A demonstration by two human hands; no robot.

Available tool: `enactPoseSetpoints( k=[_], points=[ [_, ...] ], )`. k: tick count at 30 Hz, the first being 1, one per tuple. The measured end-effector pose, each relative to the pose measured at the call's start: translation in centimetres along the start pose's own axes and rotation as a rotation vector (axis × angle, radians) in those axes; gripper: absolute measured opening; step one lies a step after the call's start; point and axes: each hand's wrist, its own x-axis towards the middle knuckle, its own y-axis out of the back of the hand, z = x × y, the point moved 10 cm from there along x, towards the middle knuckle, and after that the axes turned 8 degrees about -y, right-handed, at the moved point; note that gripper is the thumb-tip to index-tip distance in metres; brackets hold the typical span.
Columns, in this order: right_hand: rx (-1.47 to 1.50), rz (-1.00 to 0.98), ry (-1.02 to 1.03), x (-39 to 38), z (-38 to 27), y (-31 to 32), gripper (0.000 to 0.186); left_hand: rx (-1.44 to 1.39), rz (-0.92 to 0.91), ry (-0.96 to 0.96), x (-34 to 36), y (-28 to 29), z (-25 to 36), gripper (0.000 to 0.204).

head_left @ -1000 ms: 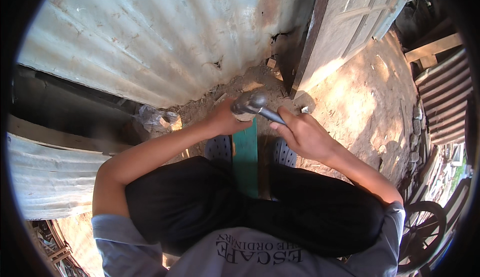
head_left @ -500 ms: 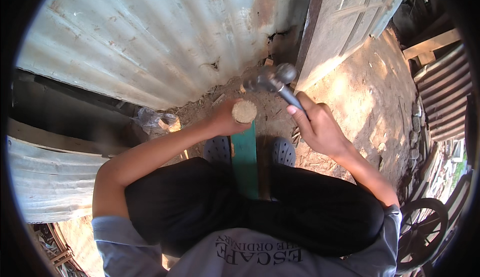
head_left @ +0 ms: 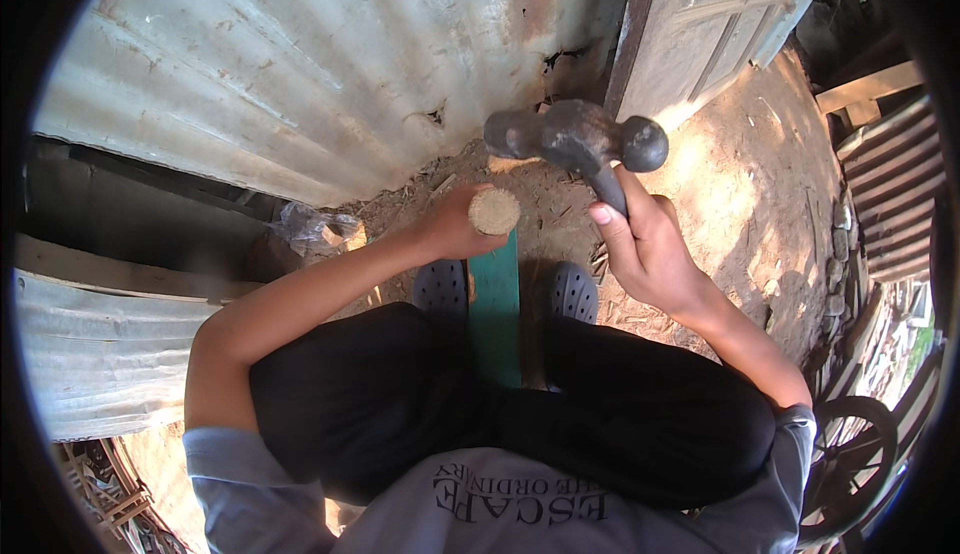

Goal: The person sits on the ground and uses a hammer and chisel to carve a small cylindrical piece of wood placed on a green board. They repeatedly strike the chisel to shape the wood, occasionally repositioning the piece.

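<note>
Outdoors, seen from the head camera, a person crouches on bare dirt ground (head_left: 740, 194) before a corrugated metal wall (head_left: 300, 64). The left hand (head_left: 450, 226) is clenched around a round wooden peg (head_left: 494, 211), holding it upright with its pale cut end facing the camera, at the top of a green board (head_left: 496, 304) that runs between the person's knees. The right hand (head_left: 645, 249) grasps the handle of a dark ball-peen hammer (head_left: 575, 139), whose head is raised above and to the right of the peg, apart from it. Two dark perforated clogs (head_left: 572, 292) flank the green board. A weathered wooden door (head_left: 710, 24) stands at upper right, and a wheel (head_left: 850, 464) shows at lower right.
</note>
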Motion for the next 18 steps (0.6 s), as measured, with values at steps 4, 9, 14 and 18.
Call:
enactPoseSetpoints(
  k=[4,9,14,18],
  points=[
    [-0.3,-0.224,-0.024,0.2,3.8,-3.3,0.022,0.046,0.008,0.031,0.0,-0.5,-1.7,0.054],
    [-0.2,-0.166,-0.067,0.4,1.8,-2.0,0.024,-0.075,-0.096,0.073,0.1,-0.3,-0.3,0.057],
    [-0.158,-0.133,-0.053,0.8,0.2,-1.5,0.025,-0.012,0.033,-0.006,0.0,0.3,-2.1,0.052],
    [-0.166,-0.176,-0.044,0.7,0.4,-2.2,0.025,-0.027,0.066,-0.059,-0.4,0.2,-2.5,0.042]
  ],
)
